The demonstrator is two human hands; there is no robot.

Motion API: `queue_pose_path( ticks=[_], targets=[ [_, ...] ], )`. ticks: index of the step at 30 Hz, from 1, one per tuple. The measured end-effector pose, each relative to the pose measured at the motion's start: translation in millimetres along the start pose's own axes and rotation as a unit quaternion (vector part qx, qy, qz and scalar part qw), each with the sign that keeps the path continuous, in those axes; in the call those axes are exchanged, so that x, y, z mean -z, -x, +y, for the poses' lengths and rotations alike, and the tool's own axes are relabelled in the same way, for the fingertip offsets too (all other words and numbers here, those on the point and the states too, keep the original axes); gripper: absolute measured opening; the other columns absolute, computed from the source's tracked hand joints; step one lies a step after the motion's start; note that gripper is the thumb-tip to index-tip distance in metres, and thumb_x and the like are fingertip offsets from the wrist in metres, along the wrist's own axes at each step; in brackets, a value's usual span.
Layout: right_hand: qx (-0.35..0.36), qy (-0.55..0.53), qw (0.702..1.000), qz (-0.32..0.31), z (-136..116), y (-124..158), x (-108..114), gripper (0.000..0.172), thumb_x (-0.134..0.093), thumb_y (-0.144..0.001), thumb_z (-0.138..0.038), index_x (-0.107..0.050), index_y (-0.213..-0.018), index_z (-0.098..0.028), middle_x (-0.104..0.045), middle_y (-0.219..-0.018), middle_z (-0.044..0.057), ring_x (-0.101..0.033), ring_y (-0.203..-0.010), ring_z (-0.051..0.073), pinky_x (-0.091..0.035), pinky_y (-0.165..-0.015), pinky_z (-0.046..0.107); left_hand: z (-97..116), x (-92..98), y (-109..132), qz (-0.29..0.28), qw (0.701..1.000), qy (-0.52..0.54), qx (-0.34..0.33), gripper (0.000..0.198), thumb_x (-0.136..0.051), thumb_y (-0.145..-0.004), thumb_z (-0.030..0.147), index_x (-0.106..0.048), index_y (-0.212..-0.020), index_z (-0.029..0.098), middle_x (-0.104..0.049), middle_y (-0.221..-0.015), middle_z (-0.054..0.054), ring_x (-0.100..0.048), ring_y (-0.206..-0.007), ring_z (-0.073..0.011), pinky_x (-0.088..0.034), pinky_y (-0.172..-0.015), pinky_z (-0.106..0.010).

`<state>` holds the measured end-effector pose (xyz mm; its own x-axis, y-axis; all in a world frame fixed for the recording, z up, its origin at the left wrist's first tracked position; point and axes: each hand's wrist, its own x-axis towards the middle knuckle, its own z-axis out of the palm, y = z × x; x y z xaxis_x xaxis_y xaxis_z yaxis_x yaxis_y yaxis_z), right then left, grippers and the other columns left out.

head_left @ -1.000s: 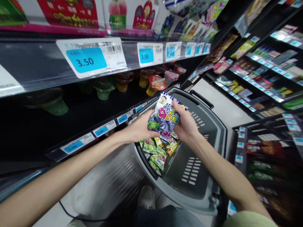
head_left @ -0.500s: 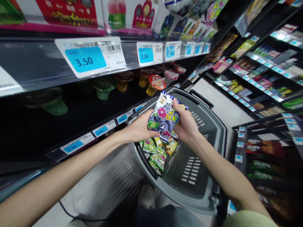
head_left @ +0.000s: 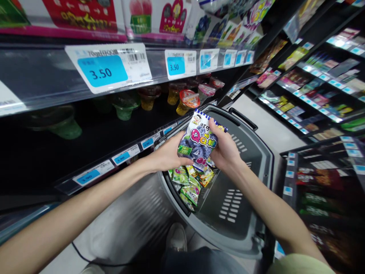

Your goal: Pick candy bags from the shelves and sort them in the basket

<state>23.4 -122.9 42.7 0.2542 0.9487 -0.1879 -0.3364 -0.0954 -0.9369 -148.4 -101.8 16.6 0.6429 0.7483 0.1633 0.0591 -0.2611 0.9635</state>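
Between my two hands is a bag of blueberry QQ gummy candy [head_left: 196,140], its printed front facing up toward me. My left hand [head_left: 170,154] grips its left and lower edge, the thumb along the bottom. On the other side my right hand [head_left: 224,146] holds it, thumb pressed on the upper right of the front. Below the bag stands a grey shopping basket [head_left: 236,232] with slotted walls. Green and yellow candy bags [head_left: 191,190] lie heaped at its left end, partly hidden by my left hand and the held bag.
A shelf edge with price tags [head_left: 108,68] runs above on the left. Jelly cups [head_left: 188,101] sit on the shelf beneath it. More stocked shelves [head_left: 319,87] rise at the right. My shoe [head_left: 176,236] and a dark cable [head_left: 97,262] are on the floor.
Almost nothing differs. Both hands keep the candy bag in the same place over the basket, with only a very slight shift of the view.
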Motion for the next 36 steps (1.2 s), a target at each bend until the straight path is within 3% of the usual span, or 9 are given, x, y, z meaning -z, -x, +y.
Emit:
queue_pose_path(
  ticks=[8, 13, 17, 24, 36],
  targets=[
    [-0.004, -0.005, 1.0, 0.019, 1, -5, 1, 0.038, -0.086, -0.065, -0.044, -0.07, -0.091, -0.022, -0.076, -0.1, 0.005, -0.07, -0.105, 0.029, -0.061, -0.09, 0.047, -2, -1.2, 0, -0.005, 1.0, 0.026, 0.003, 0.078, -0.08, -0.067, 0.018, -0.047, -0.137, 0.013, -0.054, -0.142, -0.015, -0.055, -0.127, -0.0284, -0.045, -0.109, -0.045],
    [-0.009, -0.01, 0.999, 0.029, 5, -9, 3, 0.034, -0.087, -0.064, -0.041, -0.07, -0.086, -0.021, -0.076, -0.098, 0.005, -0.07, -0.103, 0.029, -0.061, -0.089, 0.047, -3, -2.4, -1, -0.004, 0.999, 0.036, 0.016, 0.064, -0.079, -0.067, 0.017, -0.053, -0.125, 0.013, -0.066, -0.124, -0.011, -0.06, -0.12, -0.0302, -0.047, -0.106, -0.049],
    [-0.005, -0.008, 1.0, 0.024, 7, -13, 5, 0.035, -0.087, -0.064, -0.041, -0.07, -0.087, -0.021, -0.076, -0.098, 0.006, -0.07, -0.104, 0.03, -0.061, -0.09, 0.048, -4, -3.2, -3, -0.009, 0.997, 0.077, 0.024, 0.065, -0.078, -0.067, 0.016, -0.051, -0.126, 0.013, -0.069, -0.115, -0.008, -0.06, -0.12, -0.0296, -0.047, -0.106, -0.047],
    [0.015, 0.003, 0.999, 0.03, 6, -12, 2, 0.036, -0.087, -0.064, -0.042, -0.069, -0.087, -0.02, -0.076, -0.098, 0.007, -0.07, -0.104, 0.032, -0.061, -0.089, 0.05, -5, -2.8, -1, -0.009, 0.998, 0.063, 0.017, 0.066, -0.077, -0.069, 0.016, -0.05, -0.129, 0.013, -0.064, -0.123, -0.011, -0.06, -0.119, -0.028, -0.052, -0.1, -0.043],
    [-0.013, -0.026, 0.999, 0.024, 4, -8, 0, 0.033, -0.087, -0.066, -0.04, -0.069, -0.085, -0.02, -0.076, -0.096, 0.006, -0.07, -0.103, 0.028, -0.059, -0.092, 0.047, -7, -2.1, 0, -0.007, 0.999, 0.038, 0.001, 0.069, -0.077, -0.07, 0.018, -0.048, -0.133, 0.014, -0.062, -0.128, -0.011, -0.062, -0.116, -0.0263, -0.051, -0.102, -0.043]
  ],
)
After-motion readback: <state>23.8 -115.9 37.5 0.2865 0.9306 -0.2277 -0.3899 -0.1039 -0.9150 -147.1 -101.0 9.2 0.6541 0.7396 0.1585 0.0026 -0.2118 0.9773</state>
